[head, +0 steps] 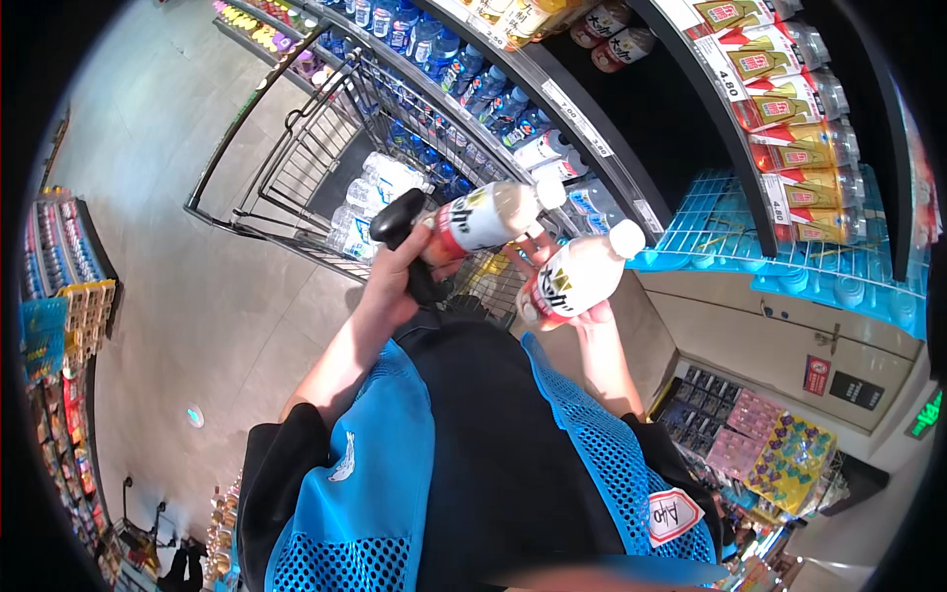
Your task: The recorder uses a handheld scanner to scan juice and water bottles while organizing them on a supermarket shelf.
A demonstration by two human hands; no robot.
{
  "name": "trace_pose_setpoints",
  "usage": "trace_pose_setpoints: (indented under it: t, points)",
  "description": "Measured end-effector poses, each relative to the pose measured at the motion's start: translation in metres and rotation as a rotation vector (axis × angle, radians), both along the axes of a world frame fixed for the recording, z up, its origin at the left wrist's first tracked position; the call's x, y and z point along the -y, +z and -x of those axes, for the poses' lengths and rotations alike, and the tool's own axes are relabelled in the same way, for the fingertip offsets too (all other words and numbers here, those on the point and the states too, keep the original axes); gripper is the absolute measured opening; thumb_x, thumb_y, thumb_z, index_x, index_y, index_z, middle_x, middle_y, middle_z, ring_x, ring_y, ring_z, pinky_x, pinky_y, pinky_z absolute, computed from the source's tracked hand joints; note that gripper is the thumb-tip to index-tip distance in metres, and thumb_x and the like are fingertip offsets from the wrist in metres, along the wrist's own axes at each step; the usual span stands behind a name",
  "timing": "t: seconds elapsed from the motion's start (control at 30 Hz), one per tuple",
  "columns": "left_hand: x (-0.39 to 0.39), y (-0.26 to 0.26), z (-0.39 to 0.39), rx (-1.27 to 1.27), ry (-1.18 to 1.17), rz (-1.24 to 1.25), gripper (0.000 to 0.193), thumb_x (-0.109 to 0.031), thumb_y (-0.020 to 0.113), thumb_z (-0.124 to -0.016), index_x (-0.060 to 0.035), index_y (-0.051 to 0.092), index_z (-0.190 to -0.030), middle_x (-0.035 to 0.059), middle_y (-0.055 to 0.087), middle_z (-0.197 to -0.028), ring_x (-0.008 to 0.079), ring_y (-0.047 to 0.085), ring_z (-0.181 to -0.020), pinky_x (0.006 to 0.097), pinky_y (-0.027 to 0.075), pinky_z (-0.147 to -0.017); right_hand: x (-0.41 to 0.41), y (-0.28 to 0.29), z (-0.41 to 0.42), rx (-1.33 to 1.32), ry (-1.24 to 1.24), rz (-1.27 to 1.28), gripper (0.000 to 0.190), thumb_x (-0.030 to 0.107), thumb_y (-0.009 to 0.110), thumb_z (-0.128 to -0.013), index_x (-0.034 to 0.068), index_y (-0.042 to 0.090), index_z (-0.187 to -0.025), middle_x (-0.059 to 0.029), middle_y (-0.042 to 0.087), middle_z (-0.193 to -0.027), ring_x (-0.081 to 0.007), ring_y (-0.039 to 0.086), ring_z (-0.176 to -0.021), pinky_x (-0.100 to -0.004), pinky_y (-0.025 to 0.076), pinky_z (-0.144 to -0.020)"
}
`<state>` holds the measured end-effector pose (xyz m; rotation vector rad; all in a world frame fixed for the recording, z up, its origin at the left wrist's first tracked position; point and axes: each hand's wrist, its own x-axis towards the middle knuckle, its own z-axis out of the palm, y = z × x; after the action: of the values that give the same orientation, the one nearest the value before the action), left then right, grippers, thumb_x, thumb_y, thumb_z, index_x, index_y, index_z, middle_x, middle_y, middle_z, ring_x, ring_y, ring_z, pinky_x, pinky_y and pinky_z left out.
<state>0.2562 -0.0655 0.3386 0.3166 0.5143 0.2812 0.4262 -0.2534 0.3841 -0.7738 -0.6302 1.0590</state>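
Observation:
My left hand [399, 274] is closed around the lower part of a white-capped plastic drink bottle [481, 218], which lies tilted with its cap to the right. A black curved handle-like object [399, 222] shows at the same hand; whether the fingers touch it cannot be told. In my right hand [592, 314] is a second bottle of the same kind [577, 277], its cap pointing up and right. Just beyond both hands stands a wire shopping cart [296, 159] with several clear bottles [362, 214] lying inside.
Shelves with blue-capped bottles [444, 55] run along the cart's far side. At the upper right are shelves of yellow-red drink bottles [792, 111] and a blue wire rack [710, 229]. Shelving with goods [59, 244] stands at the left, and boxed goods [747, 429] at the lower right.

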Motion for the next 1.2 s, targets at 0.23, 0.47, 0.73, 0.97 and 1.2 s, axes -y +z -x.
trace_pose_setpoints:
  t: [0.23,0.47,0.73,0.97,1.2]
  points:
    - [0.028,0.016,-0.026,-0.076,-0.071,0.016,0.040,-0.021,0.072,-0.091,-0.0069,0.053,-0.124,0.0092,0.064,-0.111,0.0196,0.068,-0.093,0.0352,0.062,-0.075,-0.033,-0.011,-0.004,-0.168,-0.084,-0.042,0.096,0.042,0.094,-0.058,0.000,0.049,-0.131,-0.0133,0.055,-0.124,-0.0259,0.062,-0.109,-0.0377,0.058,-0.087]
    - [0.030,0.002,-0.024,-0.240,-0.137,-0.327,0.028,-0.014,0.069,-0.092,-0.0013,0.056,-0.113,0.0064,0.064,-0.099,0.0192,0.067,-0.092,0.0345,0.061,-0.076,-0.030,-0.044,-0.028,-0.311,-0.060,0.064,0.098,0.047,0.090,-0.055,0.000,0.050,-0.131,-0.0155,0.061,-0.121,-0.0257,0.064,-0.105,-0.0394,0.056,-0.091]
    - [0.026,0.008,0.023,-0.110,-0.216,-0.511,0.020,-0.010,0.070,-0.090,-0.0006,0.062,-0.105,0.0051,0.067,-0.088,0.0136,0.066,-0.072,0.0278,0.055,-0.064,0.009,-0.065,-0.024,-0.522,-0.260,0.030,0.102,0.053,0.091,-0.053,0.003,0.051,-0.132,-0.0191,0.062,-0.119,-0.0298,0.061,-0.108,-0.0428,0.054,-0.092]
    - [0.007,0.024,0.042,-0.001,-0.581,-0.557,0.016,-0.014,0.070,-0.090,-0.0030,0.064,-0.101,0.0027,0.065,-0.077,0.0089,0.062,-0.061,0.0238,0.050,-0.057,0.038,-0.071,-0.040,-0.527,0.036,-0.031,0.094,0.056,0.084,-0.067,0.005,0.045,-0.135,-0.0132,0.056,-0.127,-0.0323,0.060,-0.110,-0.0406,0.061,-0.070]
    - [0.016,0.036,0.028,0.014,-0.674,-0.590,0.018,-0.012,0.071,-0.090,-0.0035,0.063,-0.104,0.0016,0.065,-0.080,0.0082,0.061,-0.063,0.0231,0.049,-0.056,0.033,-0.055,-0.026,-0.580,0.009,-0.032,0.090,0.052,0.085,-0.069,0.005,0.044,-0.134,-0.0159,0.053,-0.127,-0.0344,0.061,-0.106,-0.0379,0.061,-0.069]
